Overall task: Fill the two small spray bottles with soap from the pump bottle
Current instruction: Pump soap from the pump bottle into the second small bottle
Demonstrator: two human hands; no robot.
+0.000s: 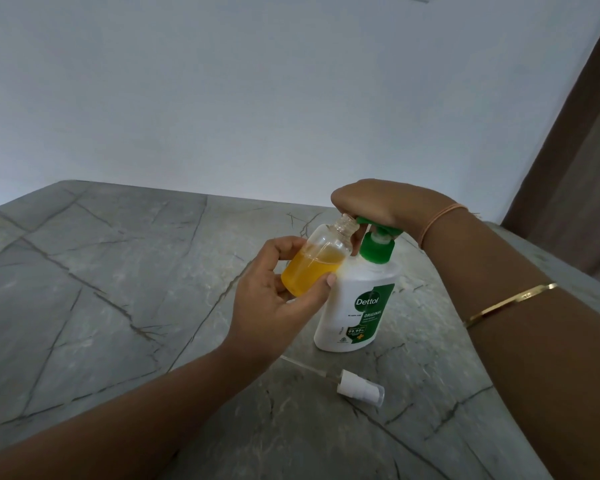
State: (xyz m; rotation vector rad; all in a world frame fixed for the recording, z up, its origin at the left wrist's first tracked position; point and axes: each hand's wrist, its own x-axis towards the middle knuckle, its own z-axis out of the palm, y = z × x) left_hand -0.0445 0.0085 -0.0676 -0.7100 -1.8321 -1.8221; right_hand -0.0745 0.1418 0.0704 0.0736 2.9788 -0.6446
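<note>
Bearing pump bottle (pixel 357 306), veined grey counter (pixel 101 289), pale wall (pixel 222 98)

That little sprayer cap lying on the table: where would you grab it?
Pinch the sprayer cap across its white collar, coming down from above: it lies on its side on the table, so both flanks are free. Its thin dip tube looks too slender.

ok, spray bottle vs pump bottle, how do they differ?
The spray bottle is clear, half full of orange liquid, uncapped; the pump bottle is white, bigger, with its green pump on. The spray bottle is tilted, held up by the left hand; the pump bottle stands upright on the table. Shared: a hand on each.
</note>
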